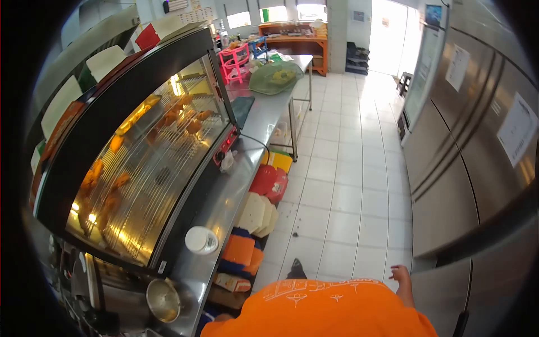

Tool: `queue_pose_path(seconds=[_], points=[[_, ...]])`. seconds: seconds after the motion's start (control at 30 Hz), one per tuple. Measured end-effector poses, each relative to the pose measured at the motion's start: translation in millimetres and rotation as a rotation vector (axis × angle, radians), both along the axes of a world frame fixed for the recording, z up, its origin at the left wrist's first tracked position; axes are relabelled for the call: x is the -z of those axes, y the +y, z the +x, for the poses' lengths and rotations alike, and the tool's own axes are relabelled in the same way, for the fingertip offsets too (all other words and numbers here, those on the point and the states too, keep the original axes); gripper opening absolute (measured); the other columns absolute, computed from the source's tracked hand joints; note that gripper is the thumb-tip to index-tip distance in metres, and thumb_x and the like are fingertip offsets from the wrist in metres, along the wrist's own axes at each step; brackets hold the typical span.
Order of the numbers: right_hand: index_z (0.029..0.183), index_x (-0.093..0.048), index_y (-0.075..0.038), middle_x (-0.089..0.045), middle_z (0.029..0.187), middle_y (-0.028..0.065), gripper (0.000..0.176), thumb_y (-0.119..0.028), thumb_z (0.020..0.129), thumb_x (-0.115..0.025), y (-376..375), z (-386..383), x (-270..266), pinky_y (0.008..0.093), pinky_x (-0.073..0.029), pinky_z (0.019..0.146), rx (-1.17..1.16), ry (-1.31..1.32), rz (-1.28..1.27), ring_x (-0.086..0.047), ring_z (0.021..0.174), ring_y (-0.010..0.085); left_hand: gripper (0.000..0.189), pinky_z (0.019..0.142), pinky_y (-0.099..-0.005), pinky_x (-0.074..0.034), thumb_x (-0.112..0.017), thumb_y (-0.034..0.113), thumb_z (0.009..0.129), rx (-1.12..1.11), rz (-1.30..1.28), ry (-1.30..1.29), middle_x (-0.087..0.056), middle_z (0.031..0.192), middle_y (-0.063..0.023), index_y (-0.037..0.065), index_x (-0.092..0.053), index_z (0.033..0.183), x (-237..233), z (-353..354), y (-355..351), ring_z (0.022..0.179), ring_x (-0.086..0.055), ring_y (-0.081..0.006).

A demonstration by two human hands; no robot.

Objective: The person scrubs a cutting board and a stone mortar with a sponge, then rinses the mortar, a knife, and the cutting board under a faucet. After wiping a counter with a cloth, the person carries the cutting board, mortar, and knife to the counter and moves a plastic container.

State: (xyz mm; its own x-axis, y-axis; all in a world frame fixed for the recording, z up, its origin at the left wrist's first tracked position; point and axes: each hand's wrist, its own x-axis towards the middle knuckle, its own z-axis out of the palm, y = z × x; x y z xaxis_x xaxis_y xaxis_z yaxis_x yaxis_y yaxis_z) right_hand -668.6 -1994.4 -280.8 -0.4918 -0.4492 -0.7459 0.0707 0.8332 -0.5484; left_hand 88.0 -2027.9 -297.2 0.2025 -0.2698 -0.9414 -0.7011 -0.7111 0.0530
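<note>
Stainless-steel refrigerator door (449,213) stands upright just right of the right hand (400,275), the nearer of the hands, hanging empty and loosely open; the left is out of view.

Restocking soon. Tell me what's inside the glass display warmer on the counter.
Golden fried pieces sit on lit wire racks inside the display warmer, clustered at both ends. Its black hood and glass glare hide the back.

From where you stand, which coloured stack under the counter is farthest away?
The yellow stack; the red stack, cream stack and orange stack all lie nearer.
</note>
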Motion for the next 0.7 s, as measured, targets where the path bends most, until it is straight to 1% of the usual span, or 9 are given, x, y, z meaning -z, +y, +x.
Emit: queue_pose_path(seconds=[0.1,0.17,0.2,0.27,0.33,0.47,0.53,0.63,0.7], points=[[0.111,-0.056,-0.006,-0.061,0.099,0.0177,0.047,-0.015,0.066,-0.067,-121,5,-66,0.0362,-0.047,0.079,-0.330,0.568,-0.186,-0.061,0.086,0.0273,0.058,0.092,-0.0309,-0.037,-0.045,0.044,0.086,-0.048,0.056,-0.006,-0.048,0.124,-0.0158,0.001,-0.042,0.125,-14,-18,-40,0.113,-0.047,-0.0244],[0.114,-0.053,-0.006,-0.060,0.101,0.0187,0.052,-0.016,0.065,-0.069,-177,17,-89,0.0348,-0.048,0.076,-0.579,1.440,-0.009,-0.060,0.086,0.0244,0.058,0.092,-0.0310,-0.037,-0.045,0.044,0.086,-0.059,0.061,0.017,-0.048,0.124,-0.0157,0.001,-0.042,0.125,-13,-36,-85,0.113,-0.047,-0.0244],[0.114,-0.053,-0.006,-0.060,0.101,0.0187,0.052,-0.016,0.065,-0.069,-198,6,-75,0.0348,-0.048,0.076,-0.584,1.443,-0.016,-0.060,0.086,0.0244,0.058,0.093,-0.0310,-0.037,-0.045,0.044,0.086,-0.052,0.061,0.038,-0.048,0.125,-0.0156,0.001,-0.042,0.125,-12,-45,-112,0.113,-0.047,-0.0243],[0.120,-0.048,-0.004,-0.052,0.115,0.0199,0.055,-0.018,0.069,-0.065,-215,-10,-21,0.0363,-0.043,0.087,-0.333,0.513,-0.161,-0.051,0.107,0.0246,0.058,0.093,-0.0311,-0.037,-0.045,0.043,0.086,-0.022,0.047,0.102,-0.048,0.125,-0.0155,0.001,-0.042,0.125,-4,-69,-171,0.114,-0.046,-0.0243],[0.121,-0.047,-0.006,-0.054,0.113,0.0181,0.051,-0.025,0.075,-0.058,-219,-11,21,0.0378,-0.043,0.087,-0.393,0.121,0.087,-0.050,0.108,0.0256,0.057,0.093,-0.0312,-0.037,-0.045,0.043,0.086,0.026,0.033,0.201,-0.047,0.125,-0.0154,0.001,-0.042,0.125,14,-99,-242,0.114,-0.046,-0.0243],[0.117,-0.050,-0.007,-0.056,0.107,0.0181,0.045,-0.027,0.077,-0.055,-262,-11,39,0.0388,-0.044,0.084,-0.510,0.048,0.253,-0.052,0.102,0.0277,0.056,0.094,-0.0314,-0.036,-0.045,0.042,0.087,0.115,0.020,0.549,-0.047,0.126,-0.0151,0.001,-0.042,0.125,20,-193,-431,0.115,-0.045,-0.0243],[0.114,-0.051,-0.007,-0.057,0.105,0.0181,0.042,-0.029,0.079,-0.053,-304,-27,45,0.0393,-0.044,0.082,-0.559,0.065,0.274,-0.053,0.099,0.0287,0.054,0.095,-0.0305,-0.035,-0.045,0.039,0.088,0.553,-0.388,0.600,-0.046,0.127,-0.0143,0.001,-0.042,0.126,-141,-266,-502,0.118,-0.043,-0.0230],[0.111,-0.054,-0.007,-0.059,0.101,0.0181,0.039,-0.030,0.080,-0.050,-381,-55,56,0.0400,-0.045,0.079,-0.666,0.112,0.280,-0.055,0.094,0.0303,0.049,0.091,-0.0298,-0.037,-0.043,0.040,0.090,0.496,-0.622,0.595,-0.049,0.124,-0.0070,0.007,-0.045,0.125,-193,-312,-580,0.109,-0.047,-0.0167],[0.109,-0.055,-0.007,-0.060,0.098,0.0181,0.037,-0.031,0.081,-0.048,-450,-81,58,0.0405,-0.045,0.078,-0.762,0.161,0.253,-0.056,0.092,0.0313,0.044,0.090,-0.0264,-0.037,-0.047,0.033,0.090,0.000,-0.685,0.764,-0.051,0.120,-0.0072,0.007,-0.044,0.125,-207,-332,-612,0.110,-0.046,-0.0138]])
